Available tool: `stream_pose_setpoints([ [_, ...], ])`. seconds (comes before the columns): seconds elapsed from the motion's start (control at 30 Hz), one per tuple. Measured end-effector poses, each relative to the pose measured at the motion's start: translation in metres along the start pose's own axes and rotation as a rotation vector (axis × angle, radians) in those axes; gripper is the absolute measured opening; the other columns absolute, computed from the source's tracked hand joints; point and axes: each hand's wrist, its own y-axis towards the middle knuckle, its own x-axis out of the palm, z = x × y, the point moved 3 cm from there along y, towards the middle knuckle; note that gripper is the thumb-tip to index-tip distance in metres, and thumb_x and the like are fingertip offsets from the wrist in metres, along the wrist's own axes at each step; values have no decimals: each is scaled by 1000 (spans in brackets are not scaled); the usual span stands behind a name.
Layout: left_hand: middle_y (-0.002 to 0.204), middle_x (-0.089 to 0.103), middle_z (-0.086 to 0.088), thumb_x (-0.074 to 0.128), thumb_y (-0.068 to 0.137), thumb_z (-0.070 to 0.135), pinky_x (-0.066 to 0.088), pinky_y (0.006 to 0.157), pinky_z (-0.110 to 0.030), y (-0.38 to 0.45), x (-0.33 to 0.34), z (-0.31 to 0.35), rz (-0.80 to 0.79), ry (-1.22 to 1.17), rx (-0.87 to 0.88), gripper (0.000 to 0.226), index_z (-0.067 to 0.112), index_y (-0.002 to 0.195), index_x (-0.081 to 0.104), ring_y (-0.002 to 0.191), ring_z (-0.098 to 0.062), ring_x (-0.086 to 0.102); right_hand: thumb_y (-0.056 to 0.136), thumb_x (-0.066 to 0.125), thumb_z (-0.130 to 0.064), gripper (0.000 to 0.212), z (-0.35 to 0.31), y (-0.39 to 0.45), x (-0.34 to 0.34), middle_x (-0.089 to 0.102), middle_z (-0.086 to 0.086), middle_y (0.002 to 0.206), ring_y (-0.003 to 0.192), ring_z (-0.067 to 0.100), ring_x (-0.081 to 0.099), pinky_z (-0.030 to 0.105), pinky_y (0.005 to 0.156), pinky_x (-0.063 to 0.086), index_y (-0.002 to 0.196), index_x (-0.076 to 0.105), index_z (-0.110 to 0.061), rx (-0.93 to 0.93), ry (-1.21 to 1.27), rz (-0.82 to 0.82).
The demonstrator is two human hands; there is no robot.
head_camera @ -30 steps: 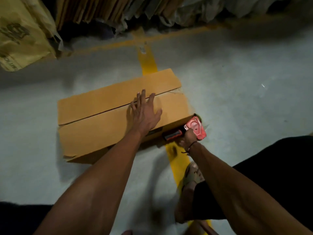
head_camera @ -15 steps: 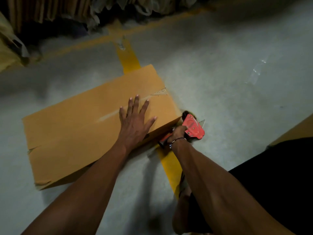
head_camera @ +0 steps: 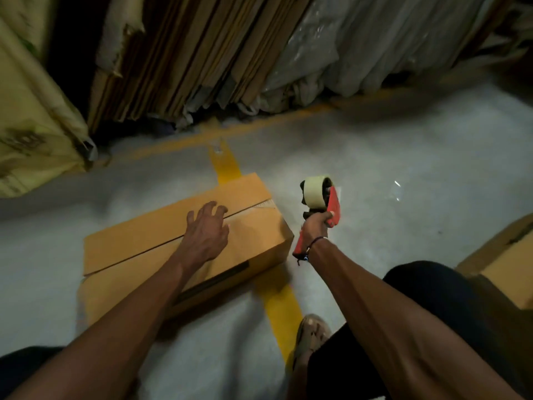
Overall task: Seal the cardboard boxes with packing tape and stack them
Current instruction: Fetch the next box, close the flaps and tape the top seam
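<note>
Cardboard box lies on the floor ahead-left, its open seam running along the long axis, left to right. Left hand rests on the seam, fingers loosely bent; right hand grips the tape dispenser raised beside the box's right end.

This looks like a warehouse. The grey concrete floor has yellow painted lines, and flattened cardboard sheets and big sacks lean along its far edge.
</note>
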Motion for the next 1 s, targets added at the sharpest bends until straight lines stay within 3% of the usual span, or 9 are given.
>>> stream_pose_setpoints([
  [0.07, 153, 40, -12, 49, 106, 26, 26, 118, -53, -17, -30, -9, 40, -59, -63, 37, 17, 142, 49, 136, -31, 47, 79, 2, -85, 100, -21, -11, 8, 64, 7, 81, 75, 31, 59, 36, 69, 42, 89, 75, -18, -83, -63, -68],
  [0.17, 141, 49, -9, 49, 105, 18, 41, 107, -44, -50, -72, -17, 60, -221, -185, 28, 19, 131, 57, 123, -28, 54, 89, 2, -83, 95, -44, -75, 21, 53, 0, 58, 53, 19, 48, 28, 53, 36, 86, 69, -16, -102, -237, -344],
  [0.27, 131, 58, -7, 45, 103, 7, 43, 90, -31, -90, -99, -29, 77, -518, -306, 30, 15, 123, 66, 115, -23, 56, 96, 1, -77, 87, -48, -148, 26, 49, -2, 59, 49, 11, 41, 23, 48, 31, 85, 62, -16, -102, -339, -655],
  [0.33, 128, 62, -3, 45, 105, 10, 45, 90, -33, -122, -111, -39, 71, -735, -411, 28, 19, 116, 69, 117, -22, 57, 96, 2, -78, 86, -39, -190, 27, 51, 0, 61, 50, 11, 42, 23, 47, 32, 83, 60, -15, -113, -414, -803],
  [0.4, 128, 66, -4, 46, 107, 15, 50, 97, -39, -139, -110, -47, 69, -937, -508, 25, 22, 107, 70, 119, -23, 60, 93, 5, -82, 88, -28, -215, 22, 53, 2, 63, 49, 11, 43, 24, 45, 32, 80, 60, -14, -123, -459, -897],
  [0.57, 118, 69, -16, 48, 110, 32, 56, 84, -40, -195, -104, -70, 15, -1444, -820, 31, 6, 112, 65, 98, -26, 66, 94, 8, -82, 90, 2, -265, 27, 55, 5, 65, 48, 13, 41, 25, 46, 30, 80, 60, -10, -156, -593, -1075],
  [0.73, 110, 67, -25, 65, 98, 44, 58, 88, -44, -226, -101, -67, -128, -1958, -705, 53, -4, 119, 60, 98, -33, 67, 93, 11, -83, 88, 9, -287, 37, 53, 3, 64, 48, 12, 40, 24, 45, 32, 77, 59, -11, -183, -687, -1134],
  [0.9, 120, 60, -27, 62, 101, 22, 62, 80, -43, -238, -109, -79, 114, -2137, -674, 37, -6, 125, 57, 103, -36, 63, 92, 17, -85, 86, 14, -304, 52, 48, 4, 67, 51, 14, 34, 25, 46, 31, 85, 56, -9, -140, -719, -1203],
  [1.0, 107, 67, -26, 43, 103, -2, 64, 78, -37, -246, -108, -90, 135, -2116, -722, 23, -8, 118, 59, 96, -31, 65, 92, 18, -85, 84, 16, -316, 61, 46, 3, 66, 50, 14, 32, 25, 45, 29, 79, 55, -11, -150, -722, -1246],
])
